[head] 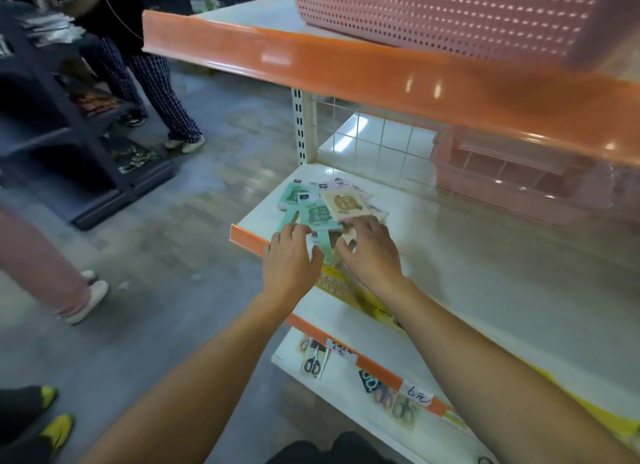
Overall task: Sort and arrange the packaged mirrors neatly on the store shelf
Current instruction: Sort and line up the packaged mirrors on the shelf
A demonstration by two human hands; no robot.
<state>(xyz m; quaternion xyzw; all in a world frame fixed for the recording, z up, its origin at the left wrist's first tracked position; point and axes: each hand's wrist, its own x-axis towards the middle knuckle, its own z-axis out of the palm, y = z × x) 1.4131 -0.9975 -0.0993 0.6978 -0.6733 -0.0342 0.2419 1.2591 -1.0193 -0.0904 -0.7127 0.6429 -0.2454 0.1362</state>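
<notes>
Both hands over loose packaged mirrors (323, 210) at shelf (467, 255) edge: left hand (291, 255) pinching green handle, right hand (370, 252) curled on beige packet. Could nudge overhanging packets to floor.

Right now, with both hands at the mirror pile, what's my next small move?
Probably square the loose green packaged mirror against the beige one: they lie overlapped and skewed near the shelf corner, with the left hand and right hand already touching them.
</notes>
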